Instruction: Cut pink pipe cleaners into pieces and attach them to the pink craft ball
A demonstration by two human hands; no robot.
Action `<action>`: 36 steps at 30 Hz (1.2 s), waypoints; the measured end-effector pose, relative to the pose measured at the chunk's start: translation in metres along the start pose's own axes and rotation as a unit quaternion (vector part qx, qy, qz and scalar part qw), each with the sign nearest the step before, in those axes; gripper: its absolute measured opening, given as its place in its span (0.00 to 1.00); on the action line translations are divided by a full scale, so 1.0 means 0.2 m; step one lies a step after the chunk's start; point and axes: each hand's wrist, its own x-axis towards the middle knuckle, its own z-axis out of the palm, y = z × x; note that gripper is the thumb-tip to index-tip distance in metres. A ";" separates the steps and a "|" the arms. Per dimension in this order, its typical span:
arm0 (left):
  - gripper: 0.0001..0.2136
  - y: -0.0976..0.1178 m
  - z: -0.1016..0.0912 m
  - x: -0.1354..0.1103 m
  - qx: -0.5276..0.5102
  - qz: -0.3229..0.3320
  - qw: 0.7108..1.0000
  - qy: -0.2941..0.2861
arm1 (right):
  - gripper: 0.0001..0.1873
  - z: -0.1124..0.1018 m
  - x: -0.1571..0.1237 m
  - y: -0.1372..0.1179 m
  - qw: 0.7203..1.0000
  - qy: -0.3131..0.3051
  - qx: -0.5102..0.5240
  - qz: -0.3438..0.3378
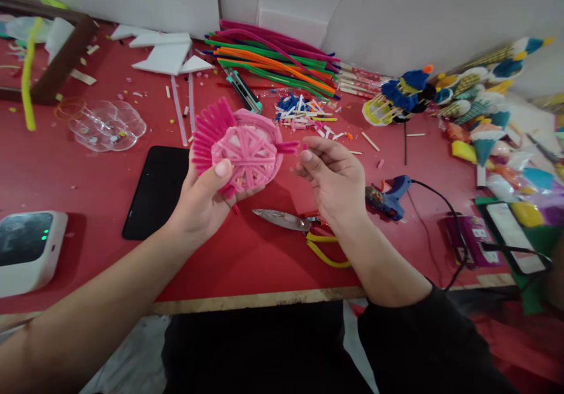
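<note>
Black phone (156,191) flat on red worktop (88,171), at 8 o'clock of the work. Left hand (207,197): fingers clamped on pink woven disc (247,150), thumb over its 6 o'clock rim, disc lifted clear of worktop. Scissors (286,221) lying below. Right hand (332,177): fingers pinching tip of short pink stem (288,146) jutting from disc at 3 o'clock. Judged best: steady weave with thumb, guide stem straight along 3 o'clock line, no twisting of spokes. Glue gun (390,197) at 4 o'clock of right hand.

We saw a pink wheel (247,153) of fuzzy, matt chenille stems, scissors (282,219) with dull metal blades and yellow plastic handles, a glossy black phone (156,191), and a smooth, matt red tabletop (88,177).
</note>
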 end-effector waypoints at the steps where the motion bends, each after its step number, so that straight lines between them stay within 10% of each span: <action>1: 0.19 0.00 0.00 0.00 -0.002 0.009 1.000 0.008 | 0.13 0.00 0.00 -0.01 1.000 0.001 -0.001 -0.013; 11: 0.22 0.00 0.01 0.02 -0.018 -0.007 1.000 -0.018 | 0.04 -0.01 -0.08 -0.07 0.960 -0.033 -0.187 -0.207; 21: 0.22 -0.01 0.00 0.01 -0.021 -0.004 0.998 0.055 | 0.14 -0.02 -0.10 -0.13 0.779 -0.024 -0.422 -0.462; 36: 0.20 0.00 0.03 0.01 -0.009 -0.063 0.995 0.076 | 0.12 -0.02 -0.08 -0.12 0.728 -0.074 -0.464 -0.499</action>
